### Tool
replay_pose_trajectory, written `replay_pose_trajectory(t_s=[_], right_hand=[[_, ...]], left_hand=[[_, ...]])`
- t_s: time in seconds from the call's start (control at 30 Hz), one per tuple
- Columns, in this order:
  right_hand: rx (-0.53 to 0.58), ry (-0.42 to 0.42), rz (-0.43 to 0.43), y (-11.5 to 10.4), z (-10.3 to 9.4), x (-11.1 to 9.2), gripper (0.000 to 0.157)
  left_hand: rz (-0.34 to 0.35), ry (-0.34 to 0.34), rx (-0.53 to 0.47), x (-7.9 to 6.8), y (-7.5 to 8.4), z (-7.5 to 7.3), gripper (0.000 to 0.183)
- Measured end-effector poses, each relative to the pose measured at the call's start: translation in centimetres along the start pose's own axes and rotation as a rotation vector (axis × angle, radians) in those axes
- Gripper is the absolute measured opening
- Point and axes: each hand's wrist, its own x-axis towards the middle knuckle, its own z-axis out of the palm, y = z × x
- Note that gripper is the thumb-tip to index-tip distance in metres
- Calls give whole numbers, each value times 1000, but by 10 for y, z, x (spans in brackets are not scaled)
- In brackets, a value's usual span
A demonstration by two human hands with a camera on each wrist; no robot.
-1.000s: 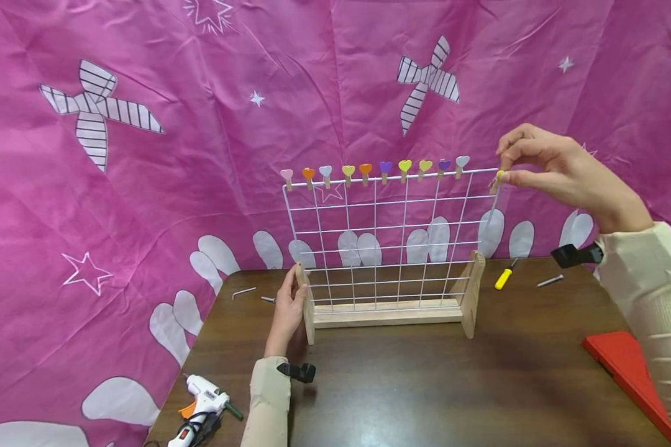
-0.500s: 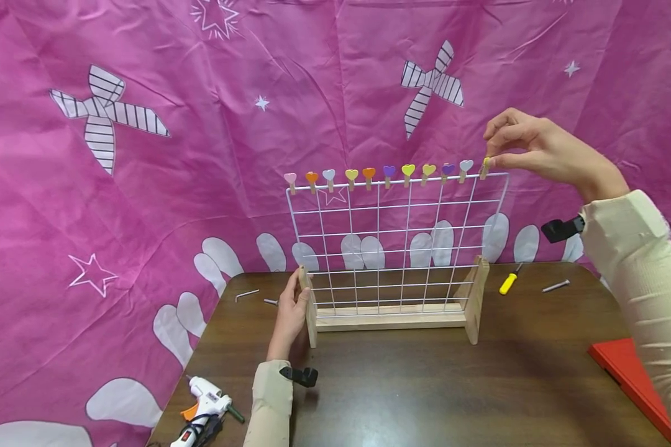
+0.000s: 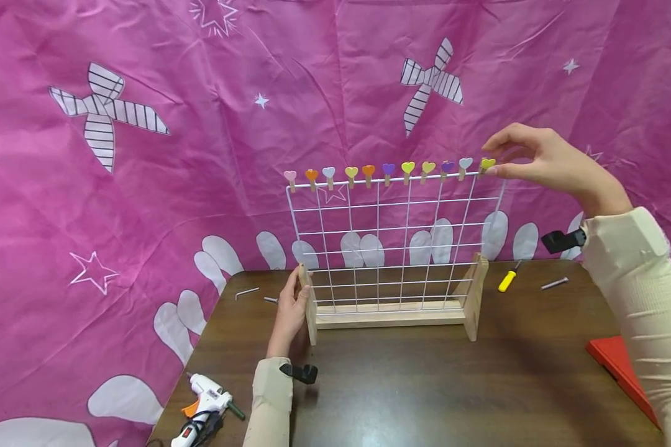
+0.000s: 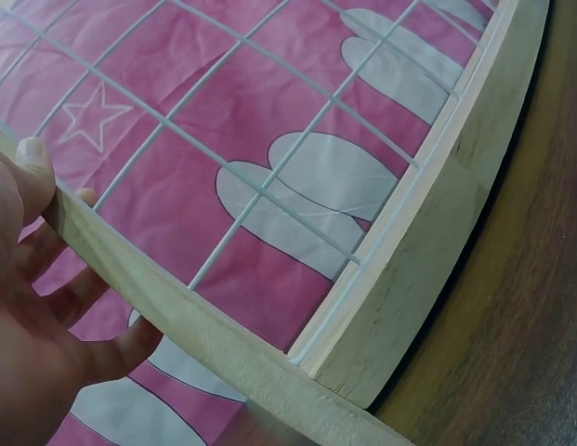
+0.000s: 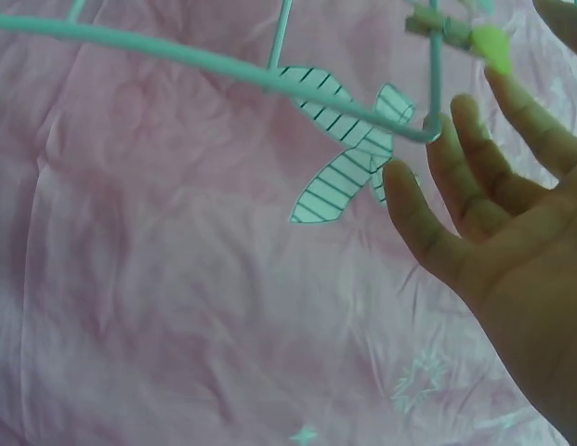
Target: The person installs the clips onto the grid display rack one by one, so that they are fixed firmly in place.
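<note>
A white wire grid stands upright in a wooden stand. Small wooden clothespins with coloured hearts line its top wire, among them a purple one. My left hand grips the stand's left side post, thumb on one face and fingers round the other. At the top right corner, a yellow heart clothespin sits on the wire. My right hand is spread beside it; in the right wrist view a fingertip is right at the yellow-green heart, with the thumb apart from it.
A glue gun lies at the table's front left. Behind the stand are a hex key and a bolt. To the right lie a yellow-handled screwdriver, another bolt and a red case.
My right hand has brought the yellow heart clothespin left from the grid's corner onto the top wire, then loosened its fingers from it. The left hand keeps its grip on the post.
</note>
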Motion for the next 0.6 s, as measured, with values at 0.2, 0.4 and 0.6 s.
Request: replay_pose_trajectory(t_s=[0.2,0.4,0.6], right_hand=[[-115,76,-53,-6,8,-21,51],[-191,177,-33,-3,23,-42,68],[-237,240,-79,14,45,-59,75]], left_hand=[[-7,-20,-2,2,1,3,47],[-58,-53,-8,13,11,0,52],[5,-35,147,29,14,-16,63]])
